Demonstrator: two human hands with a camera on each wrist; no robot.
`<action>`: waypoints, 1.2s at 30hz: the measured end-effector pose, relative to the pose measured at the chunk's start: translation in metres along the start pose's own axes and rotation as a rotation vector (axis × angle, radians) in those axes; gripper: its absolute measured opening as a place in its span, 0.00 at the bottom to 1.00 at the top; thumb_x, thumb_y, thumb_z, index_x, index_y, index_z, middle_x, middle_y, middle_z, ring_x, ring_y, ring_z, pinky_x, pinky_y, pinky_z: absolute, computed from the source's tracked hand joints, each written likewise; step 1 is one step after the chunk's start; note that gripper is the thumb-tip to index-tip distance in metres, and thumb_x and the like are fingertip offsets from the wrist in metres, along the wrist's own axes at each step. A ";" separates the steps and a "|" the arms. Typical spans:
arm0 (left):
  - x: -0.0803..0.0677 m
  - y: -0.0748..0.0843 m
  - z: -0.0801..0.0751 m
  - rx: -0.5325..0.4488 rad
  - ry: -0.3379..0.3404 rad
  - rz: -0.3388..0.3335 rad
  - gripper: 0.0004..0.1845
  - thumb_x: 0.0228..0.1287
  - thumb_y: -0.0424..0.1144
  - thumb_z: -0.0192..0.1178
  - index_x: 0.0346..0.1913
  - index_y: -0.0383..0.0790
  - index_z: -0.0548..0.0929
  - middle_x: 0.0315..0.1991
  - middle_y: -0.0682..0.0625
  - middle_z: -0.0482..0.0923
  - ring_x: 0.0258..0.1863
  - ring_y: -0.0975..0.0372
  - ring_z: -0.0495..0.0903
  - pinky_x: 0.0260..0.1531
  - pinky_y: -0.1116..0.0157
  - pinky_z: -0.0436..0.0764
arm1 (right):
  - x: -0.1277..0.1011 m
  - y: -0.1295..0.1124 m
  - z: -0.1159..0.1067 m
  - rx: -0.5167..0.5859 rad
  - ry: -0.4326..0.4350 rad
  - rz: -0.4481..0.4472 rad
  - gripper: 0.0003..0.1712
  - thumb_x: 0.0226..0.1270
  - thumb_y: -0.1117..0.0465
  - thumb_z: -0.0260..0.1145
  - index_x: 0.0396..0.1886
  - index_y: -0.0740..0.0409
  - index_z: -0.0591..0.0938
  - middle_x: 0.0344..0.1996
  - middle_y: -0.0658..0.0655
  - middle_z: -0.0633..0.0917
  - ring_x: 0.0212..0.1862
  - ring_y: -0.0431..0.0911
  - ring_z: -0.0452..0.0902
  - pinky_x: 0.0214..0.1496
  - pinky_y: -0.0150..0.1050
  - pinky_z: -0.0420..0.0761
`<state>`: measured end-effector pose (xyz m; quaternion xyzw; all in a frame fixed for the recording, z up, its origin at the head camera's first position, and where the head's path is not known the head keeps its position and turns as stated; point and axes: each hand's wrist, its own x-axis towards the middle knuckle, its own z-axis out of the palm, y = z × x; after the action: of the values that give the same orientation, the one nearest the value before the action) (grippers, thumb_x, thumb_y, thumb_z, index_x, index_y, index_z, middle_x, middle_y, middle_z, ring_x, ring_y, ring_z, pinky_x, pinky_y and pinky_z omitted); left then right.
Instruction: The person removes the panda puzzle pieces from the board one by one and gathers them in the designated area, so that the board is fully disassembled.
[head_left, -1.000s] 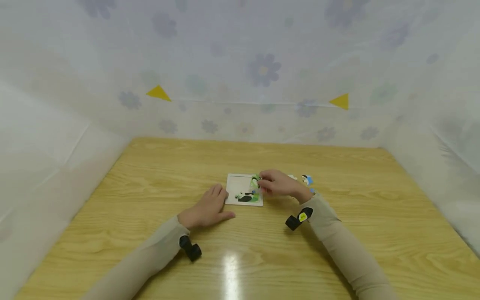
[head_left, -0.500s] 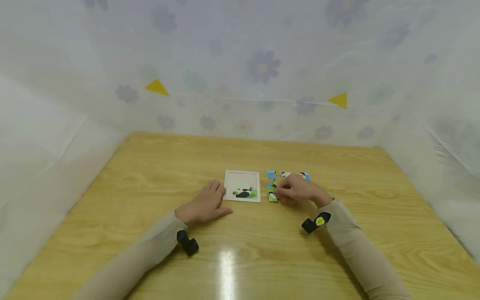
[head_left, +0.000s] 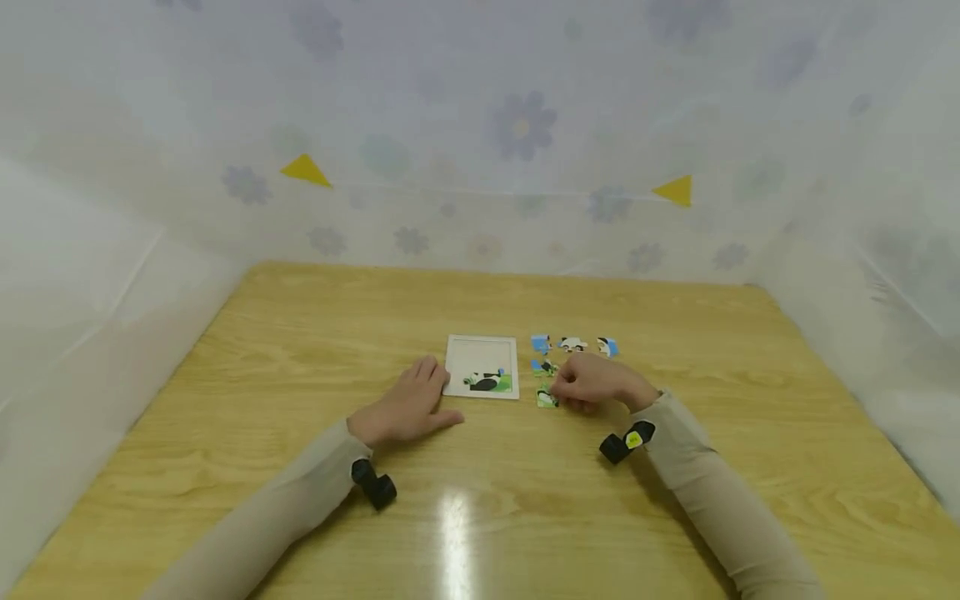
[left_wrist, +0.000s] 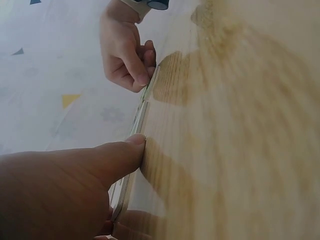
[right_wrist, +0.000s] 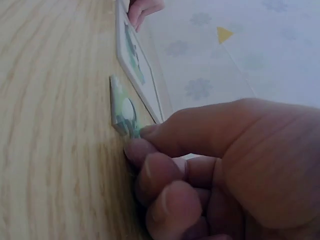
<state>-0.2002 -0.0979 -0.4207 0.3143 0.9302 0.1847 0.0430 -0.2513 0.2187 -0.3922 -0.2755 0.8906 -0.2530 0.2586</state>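
Note:
A white puzzle tray [head_left: 480,350] lies mid-table, with a panda-and-grass section [head_left: 489,382] in its lower right part. My left hand [head_left: 405,404] lies flat on the table, fingertips at the tray's left edge and thumb spread toward me. To the right of the tray, my right hand [head_left: 600,382] pinches a green jigsaw puzzle piece [right_wrist: 122,107] by its edge between thumb and index finger. The other fingers curl underneath. In the head view, the right hand partly covers this piece and the area behind it.
Several loose puzzle pieces lie right of the tray: a blue one [head_left: 540,343], a panda-face one [head_left: 573,344], a blue-and-white one [head_left: 607,346] and a blue-green one [head_left: 543,367]. Flower-patterned white sheeting [head_left: 480,225] rises behind the wooden table [head_left: 337,317].
My right hand has gone from the tray's right side to the loose pieces, taking a green piece out of the tray. That piece has since shifted slightly toward me. My left hand stays put.

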 end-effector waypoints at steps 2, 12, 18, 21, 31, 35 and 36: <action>-0.001 0.000 0.000 0.004 0.016 0.010 0.27 0.65 0.54 0.59 0.48 0.31 0.69 0.39 0.46 0.56 0.40 0.55 0.58 0.41 0.61 0.59 | -0.001 -0.003 -0.001 -0.011 0.014 0.011 0.19 0.71 0.61 0.56 0.20 0.57 0.84 0.14 0.49 0.79 0.15 0.39 0.72 0.24 0.35 0.76; -0.001 0.002 -0.003 -0.003 -0.014 -0.007 0.28 0.66 0.54 0.59 0.50 0.31 0.69 0.41 0.46 0.57 0.42 0.55 0.58 0.41 0.60 0.59 | 0.002 -0.006 0.001 -0.061 0.099 -0.029 0.24 0.73 0.62 0.51 0.13 0.51 0.70 0.11 0.45 0.66 0.14 0.39 0.58 0.23 0.34 0.65; -0.001 0.003 -0.002 0.003 -0.014 -0.013 0.28 0.66 0.55 0.59 0.51 0.30 0.70 0.41 0.45 0.57 0.42 0.54 0.59 0.42 0.60 0.60 | 0.019 -0.011 0.009 -0.047 0.189 -0.163 0.10 0.73 0.59 0.58 0.32 0.56 0.80 0.22 0.48 0.77 0.21 0.39 0.67 0.29 0.35 0.71; -0.001 0.004 -0.003 -0.002 -0.015 -0.015 0.28 0.66 0.54 0.59 0.51 0.30 0.70 0.41 0.45 0.57 0.42 0.54 0.59 0.42 0.60 0.60 | 0.030 -0.020 0.013 -0.026 0.172 -0.214 0.07 0.71 0.59 0.60 0.41 0.57 0.80 0.25 0.50 0.80 0.24 0.39 0.72 0.31 0.36 0.75; -0.001 0.003 0.000 -0.004 -0.004 0.000 0.26 0.66 0.54 0.58 0.48 0.31 0.69 0.40 0.45 0.56 0.42 0.54 0.58 0.42 0.60 0.60 | 0.056 -0.044 0.026 -0.020 0.085 -0.227 0.16 0.68 0.57 0.64 0.50 0.59 0.76 0.16 0.49 0.73 0.16 0.40 0.65 0.29 0.34 0.74; -0.001 0.003 -0.002 -0.008 -0.001 -0.002 0.26 0.66 0.54 0.58 0.47 0.31 0.69 0.40 0.45 0.56 0.41 0.54 0.58 0.41 0.60 0.59 | 0.058 -0.047 0.026 -0.025 0.079 -0.208 0.16 0.68 0.59 0.64 0.51 0.60 0.75 0.16 0.48 0.73 0.16 0.39 0.64 0.28 0.33 0.72; -0.001 0.003 -0.002 -0.012 -0.003 -0.006 0.26 0.66 0.54 0.59 0.47 0.31 0.69 0.40 0.45 0.56 0.41 0.54 0.58 0.41 0.60 0.59 | 0.058 -0.047 0.026 -0.029 0.079 -0.208 0.16 0.67 0.59 0.64 0.50 0.61 0.76 0.16 0.48 0.73 0.16 0.39 0.64 0.28 0.33 0.72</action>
<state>-0.1978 -0.0972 -0.4173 0.3118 0.9299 0.1897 0.0468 -0.2603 0.1408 -0.4024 -0.3601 0.8702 -0.2762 0.1918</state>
